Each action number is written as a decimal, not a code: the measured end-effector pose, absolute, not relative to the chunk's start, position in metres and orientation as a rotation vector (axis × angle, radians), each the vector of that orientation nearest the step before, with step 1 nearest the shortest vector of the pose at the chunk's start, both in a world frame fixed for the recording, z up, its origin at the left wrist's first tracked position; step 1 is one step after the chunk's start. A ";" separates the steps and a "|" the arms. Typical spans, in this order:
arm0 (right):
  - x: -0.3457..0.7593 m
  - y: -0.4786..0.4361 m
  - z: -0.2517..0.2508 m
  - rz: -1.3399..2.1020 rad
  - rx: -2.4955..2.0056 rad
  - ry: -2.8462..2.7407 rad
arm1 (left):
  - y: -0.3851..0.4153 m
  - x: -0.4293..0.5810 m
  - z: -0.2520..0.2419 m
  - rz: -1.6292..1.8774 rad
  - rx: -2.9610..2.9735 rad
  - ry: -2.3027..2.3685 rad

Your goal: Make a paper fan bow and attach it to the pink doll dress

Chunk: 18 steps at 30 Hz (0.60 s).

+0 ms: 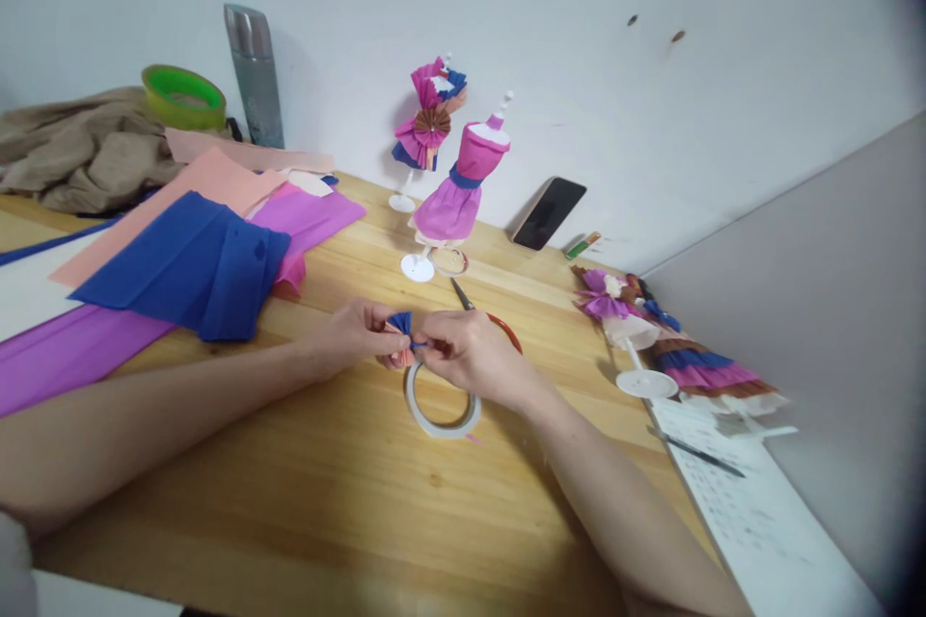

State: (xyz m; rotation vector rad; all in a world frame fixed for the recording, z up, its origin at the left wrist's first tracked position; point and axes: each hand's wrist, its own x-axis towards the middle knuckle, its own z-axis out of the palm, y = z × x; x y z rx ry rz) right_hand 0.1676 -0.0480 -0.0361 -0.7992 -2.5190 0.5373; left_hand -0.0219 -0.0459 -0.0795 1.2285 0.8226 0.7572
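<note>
Between my fingers is a small pleated paper fan [400,320], blue on top and peach below. My left hand [353,337] pinches its outer side between thumb and fingers. My right hand [467,350] pinches a thin blue strip [420,344] that comes off the fan's gathered side. Just under my right hand a roll of white tape [443,430] lies flat on the wooden table [347,492]. Scissors with red handles [506,330] lie partly hidden behind that hand. Behind them stands a mini dress form [455,188] in a pink and purple paper dress with a blue belt.
Crepe paper sheets [180,260] in several colours cover the left side, near a green tape roll [184,96] and a bottle [257,82]. A second dressed form [428,125] and a phone [550,212] stand by the wall. More paper dresses [709,371] lie right, beside a written sheet [767,501].
</note>
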 end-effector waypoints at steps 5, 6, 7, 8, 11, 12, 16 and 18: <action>0.168 -0.046 -0.039 0.546 -0.724 -2.525 | -0.047 -0.020 -0.082 0.752 1.226 0.861; 0.168 -0.046 -0.039 0.547 -0.723 -2.528 | -0.047 -0.020 -0.082 0.743 1.223 0.868; 0.169 -0.046 -0.039 0.549 -0.724 -2.532 | -0.047 -0.020 -0.082 0.745 1.219 0.874; 0.169 -0.046 -0.040 0.551 -0.724 -2.536 | -0.047 -0.020 -0.082 0.748 1.216 0.872; 0.170 -0.045 -0.041 0.560 -0.727 -2.548 | -0.046 -0.021 -0.085 0.756 1.208 0.847; 0.170 -0.045 -0.041 0.567 -0.733 -2.552 | -0.045 -0.021 -0.086 0.758 1.211 0.840; 0.170 -0.044 -0.041 0.581 -0.740 -2.570 | -0.044 -0.022 -0.088 0.749 1.221 0.840; 0.170 -0.044 -0.041 0.567 -0.733 -2.569 | -0.044 -0.021 -0.088 0.747 1.213 0.842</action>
